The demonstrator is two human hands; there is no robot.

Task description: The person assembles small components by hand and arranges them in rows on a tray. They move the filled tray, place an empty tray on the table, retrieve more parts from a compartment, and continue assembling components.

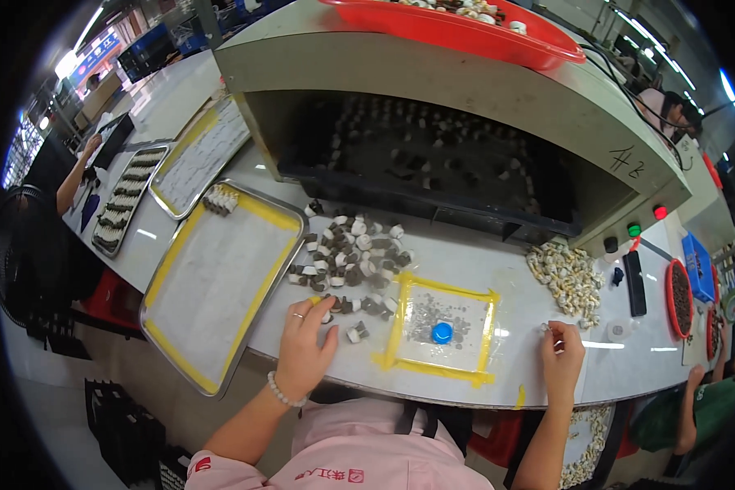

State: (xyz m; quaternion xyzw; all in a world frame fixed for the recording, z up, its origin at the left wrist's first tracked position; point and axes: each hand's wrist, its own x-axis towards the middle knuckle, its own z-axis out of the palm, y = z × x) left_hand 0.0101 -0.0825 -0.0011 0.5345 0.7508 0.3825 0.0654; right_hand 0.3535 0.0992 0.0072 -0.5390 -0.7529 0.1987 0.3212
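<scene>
My left hand, with a beaded bracelet at the wrist, is at the near edge of a loose pile of small dark-and-white cylindrical pieces. Its fingers and thumb curl round one small white-and-dark piece, partly hidden. On the right, my right hand pinches a small whitish piece at its fingertips, just below a heap of cream-coloured small parts. Between the hands lies a white square pad bordered with yellow tape, bearing wet-looking round marks and a blue round cap.
A paper-lined metal tray with several pieces in its far corner lies left. Ahead stands a beige open-fronted box holding a black tray, with a red tray on top. Right are a black bar and red bowl.
</scene>
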